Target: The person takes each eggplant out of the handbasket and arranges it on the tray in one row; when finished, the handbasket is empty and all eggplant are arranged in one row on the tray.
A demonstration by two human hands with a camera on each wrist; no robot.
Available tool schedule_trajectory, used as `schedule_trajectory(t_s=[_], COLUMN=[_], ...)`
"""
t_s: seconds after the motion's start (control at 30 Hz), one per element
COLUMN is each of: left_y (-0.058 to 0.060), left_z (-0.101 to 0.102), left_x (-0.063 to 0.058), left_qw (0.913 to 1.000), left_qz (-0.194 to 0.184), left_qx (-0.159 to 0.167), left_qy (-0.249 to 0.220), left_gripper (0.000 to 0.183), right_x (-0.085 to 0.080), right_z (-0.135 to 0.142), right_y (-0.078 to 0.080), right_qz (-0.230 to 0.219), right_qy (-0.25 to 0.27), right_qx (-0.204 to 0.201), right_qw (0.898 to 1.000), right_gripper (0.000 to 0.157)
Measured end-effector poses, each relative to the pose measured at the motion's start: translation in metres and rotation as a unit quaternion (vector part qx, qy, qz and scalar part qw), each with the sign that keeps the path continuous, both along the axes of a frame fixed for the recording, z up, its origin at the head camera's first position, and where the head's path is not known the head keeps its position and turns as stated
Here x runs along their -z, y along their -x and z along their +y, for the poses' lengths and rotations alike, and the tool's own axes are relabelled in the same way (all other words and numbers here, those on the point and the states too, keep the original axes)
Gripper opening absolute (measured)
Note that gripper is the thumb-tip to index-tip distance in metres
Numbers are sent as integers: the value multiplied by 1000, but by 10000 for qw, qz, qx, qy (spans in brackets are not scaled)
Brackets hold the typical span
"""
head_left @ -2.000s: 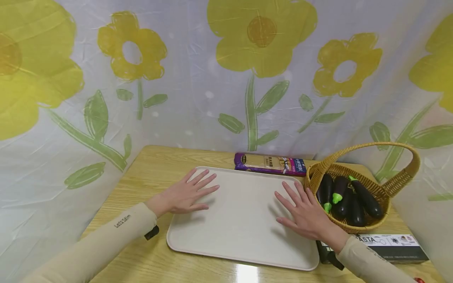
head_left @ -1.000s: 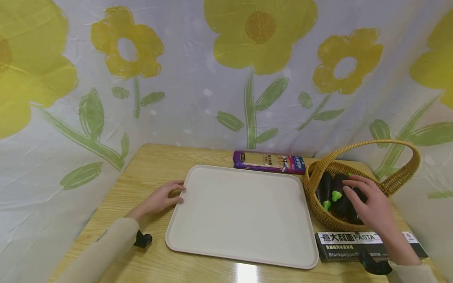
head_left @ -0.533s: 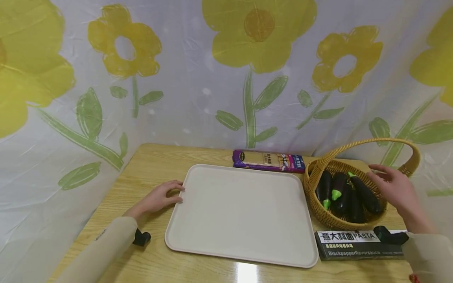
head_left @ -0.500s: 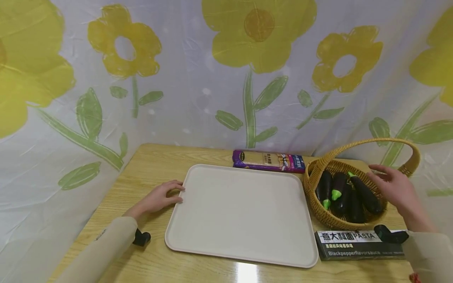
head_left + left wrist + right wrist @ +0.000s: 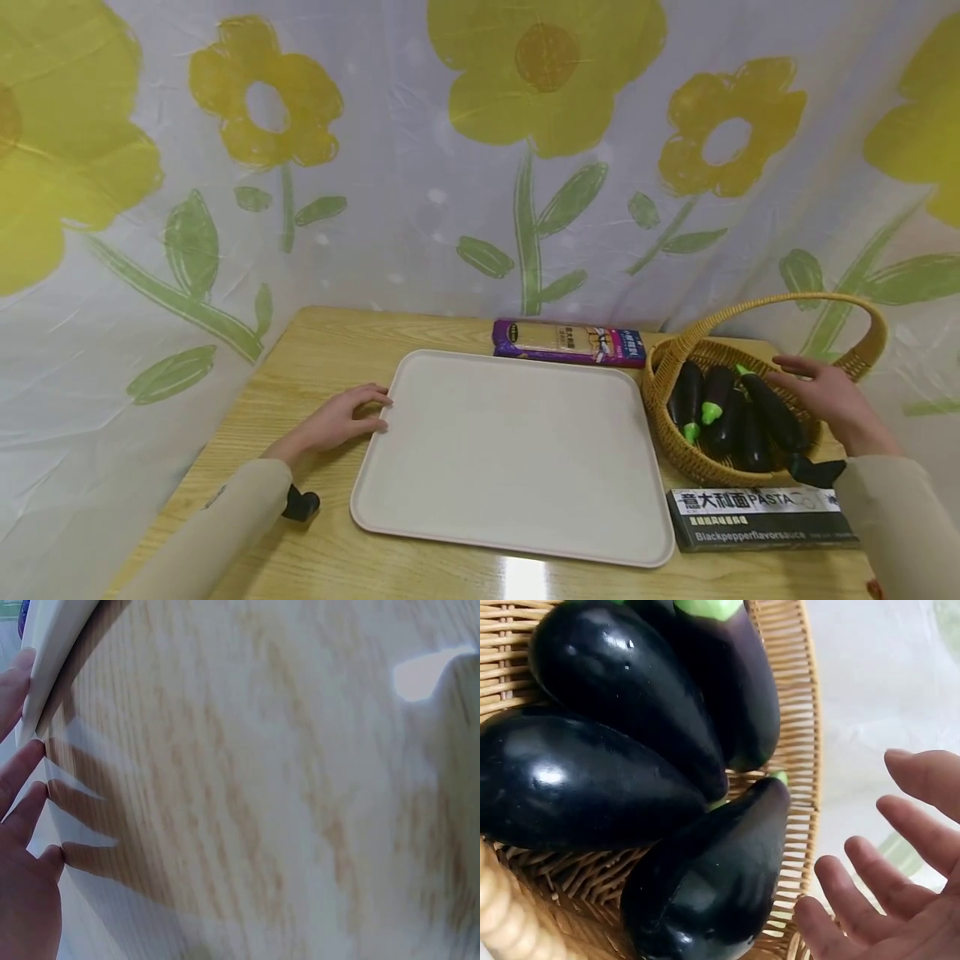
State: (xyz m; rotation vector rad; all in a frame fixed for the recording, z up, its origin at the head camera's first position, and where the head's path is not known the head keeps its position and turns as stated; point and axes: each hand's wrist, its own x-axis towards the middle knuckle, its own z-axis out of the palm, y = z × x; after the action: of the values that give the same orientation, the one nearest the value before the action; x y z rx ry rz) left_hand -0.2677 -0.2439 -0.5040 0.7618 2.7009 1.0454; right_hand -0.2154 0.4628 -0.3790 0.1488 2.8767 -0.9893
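My left hand (image 5: 337, 423) lies at the left edge of a white tray (image 5: 517, 458), fingers loosely bent. In the left wrist view its thumb or a finger meets the tray's rim (image 5: 56, 645), and other fingertips touch the table. My right hand (image 5: 840, 404) hovers at the right rim of a wicker basket (image 5: 678, 450), holding nothing. Several dark eggplants (image 5: 772, 412) with green stems lie in that basket. The right wrist view has the hand (image 5: 915, 922) with fingers spread and relaxed, apart from the nearest eggplant (image 5: 709, 877).
Behind the tray lies a purple pasta packet (image 5: 570, 343). In front of the basket is a black-and-white pasta box (image 5: 757, 521), partly under the right sleeve. The basket's tall handle (image 5: 787, 298) arches over it. A flowered curtain (image 5: 405, 225) stands behind the wooden table (image 5: 337, 342).
Both hands were spread over the tray; the left moved to its left edge. My right hand went over the basket, then to its right rim, and lately shifted slightly left.
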Motion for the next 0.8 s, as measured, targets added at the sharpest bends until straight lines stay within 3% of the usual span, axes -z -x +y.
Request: schedule_trajectory(t_s=[0.17, 0.5, 0.8], left_y=[0, -1, -3], left_z=[-2, 1, 1], left_x=[1, -3, -6], left_qw=[10000, 10000, 10000], left_qz=[28, -36, -44], left_qx=[-5, 29, 11], left_qy=[22, -73, -51], left_gripper=[42, 42, 42], right_x=[4, 9, 13], right_z=[2, 9, 11], right_y=[5, 6, 8], right_qz=[-188, -393, -379], right_qy=[63, -326, -254], right_qx=[-167, -648, -1096], right_qw=[9997, 9966, 9929], right_gripper=[70, 47, 40])
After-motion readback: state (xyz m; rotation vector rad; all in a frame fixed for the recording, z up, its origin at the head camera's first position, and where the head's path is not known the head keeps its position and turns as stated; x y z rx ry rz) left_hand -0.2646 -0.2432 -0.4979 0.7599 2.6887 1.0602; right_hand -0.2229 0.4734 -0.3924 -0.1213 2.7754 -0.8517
